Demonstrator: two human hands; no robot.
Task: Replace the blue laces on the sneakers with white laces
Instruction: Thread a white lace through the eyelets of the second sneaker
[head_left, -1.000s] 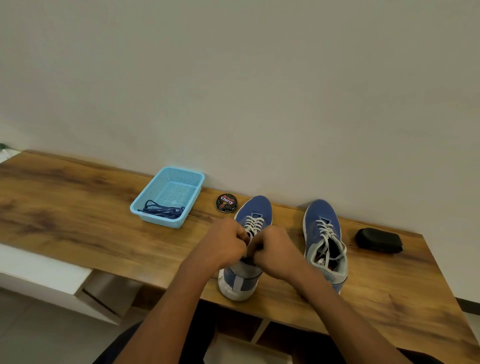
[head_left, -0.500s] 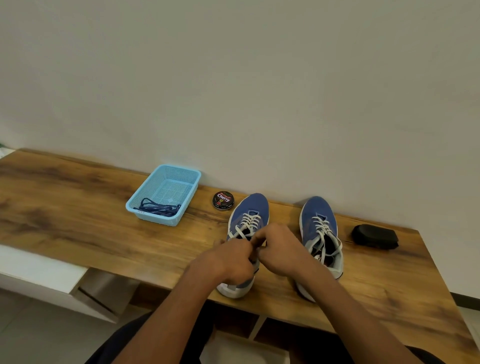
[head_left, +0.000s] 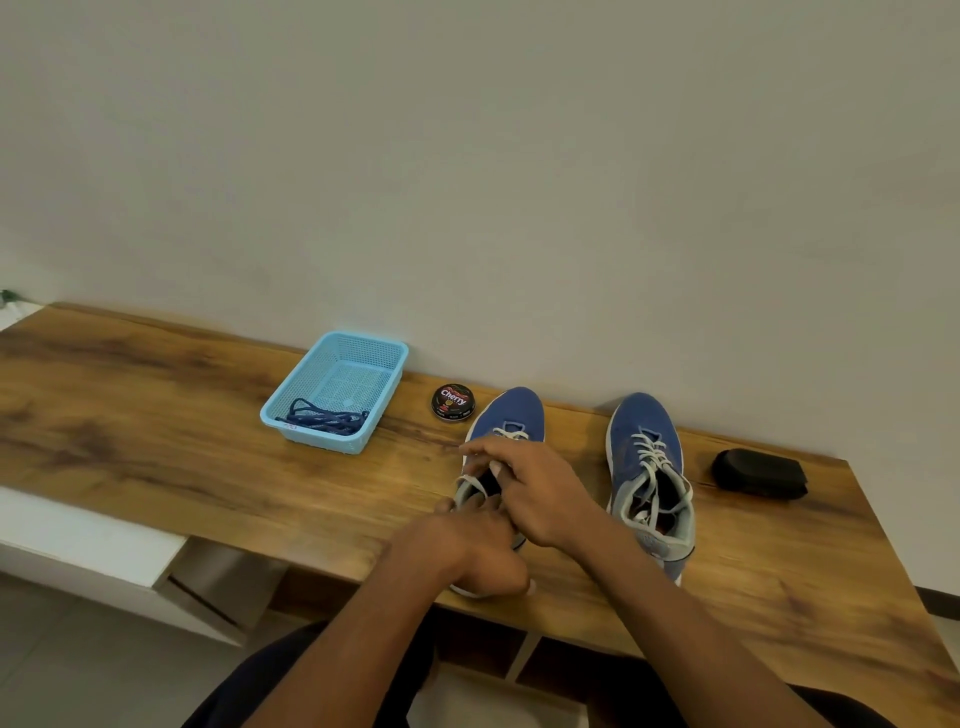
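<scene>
The right hand (head_left: 535, 493) pinches the white lace (head_left: 511, 432) of the left blue fabric sneaker (head_left: 511, 415); the left hand (head_left: 467, 545) grips its heel. Tension should stay even across eyelets.

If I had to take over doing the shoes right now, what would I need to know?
Left hand: curled at the heel of the left sneaker; what it grips is hidden.
Right hand: over that sneaker's opening, fingers at the white lace.
Right sneaker: white lace through its eyelets, ends loose.
Blue laces: in the blue basket.
Done: blue laces out, white ones threaded.
Left: finish the left sneaker's top, probably tidy both ends.
</scene>
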